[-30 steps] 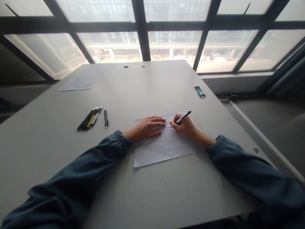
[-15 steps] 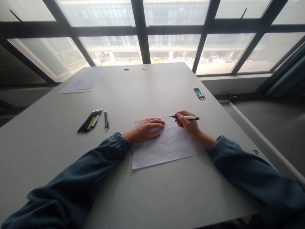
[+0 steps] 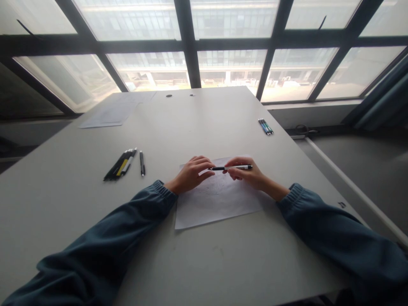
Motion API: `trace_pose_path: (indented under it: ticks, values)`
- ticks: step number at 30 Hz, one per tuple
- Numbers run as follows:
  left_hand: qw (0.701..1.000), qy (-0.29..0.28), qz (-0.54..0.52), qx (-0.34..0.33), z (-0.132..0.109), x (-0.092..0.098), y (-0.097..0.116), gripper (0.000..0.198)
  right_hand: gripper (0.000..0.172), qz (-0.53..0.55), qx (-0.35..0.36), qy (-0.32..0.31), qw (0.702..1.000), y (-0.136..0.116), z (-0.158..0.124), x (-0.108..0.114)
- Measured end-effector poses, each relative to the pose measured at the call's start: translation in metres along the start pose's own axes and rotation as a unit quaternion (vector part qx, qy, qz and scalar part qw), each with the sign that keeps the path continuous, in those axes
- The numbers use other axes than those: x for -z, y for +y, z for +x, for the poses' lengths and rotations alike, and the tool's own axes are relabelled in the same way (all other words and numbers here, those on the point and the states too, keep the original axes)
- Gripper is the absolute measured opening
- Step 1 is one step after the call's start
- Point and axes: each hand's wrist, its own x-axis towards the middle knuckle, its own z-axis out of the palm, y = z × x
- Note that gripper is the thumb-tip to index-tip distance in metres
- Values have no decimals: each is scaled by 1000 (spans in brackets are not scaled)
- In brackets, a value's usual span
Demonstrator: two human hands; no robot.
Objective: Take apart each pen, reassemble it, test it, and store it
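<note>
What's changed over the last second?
The right hand kept the black-and-white pen, swinging it near level, tip leftward to the left hand, whose fingers curled in; a grip there is unclear. The pen bundle, lone black pen and blue-green pens stayed put.

"Describe the pen (image 3: 232, 168)."
"Slim, white-barrelled, black at both ends; held nearly level over the paper (image 3: 216, 209), tip pointing left."
"And about the paper?"
"White, lying flat on the desk (image 3: 197, 123), set slightly askew, bearing faint marks around the middle, partly covered."
</note>
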Motion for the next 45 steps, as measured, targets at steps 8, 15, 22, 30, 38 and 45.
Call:
trace_pose_path:
  ticks: [8, 15, 22, 30, 38, 45]
  values:
    - [991, 130, -6, -16, -1, -7, -8, 14, 39, 174, -57, 52, 982, 5, 5, 9]
    - [984, 178, -8, 8, -1, -7, -10, 13, 33, 227, -58, 98, 967, 7, 8, 15]
    - [985, 170, -28, 16, -2, -8, -14, 15, 38, 215, -52, 107, 969, 11, 8, 16]
    - [985, 170, -15, 30, -2, -8, -14, 13, 37, 229, -45, 124, 964, 12, 10, 16]
    - [977, 200, -21, 63, -1, -7, -13, 19, 31, 194, -32, 176, 964, 13, 13, 16]
    - [971, 226, -8, 83, 0, -7, -11, 12, 36, 142, -19, 197, 970, 17, 14, 16]
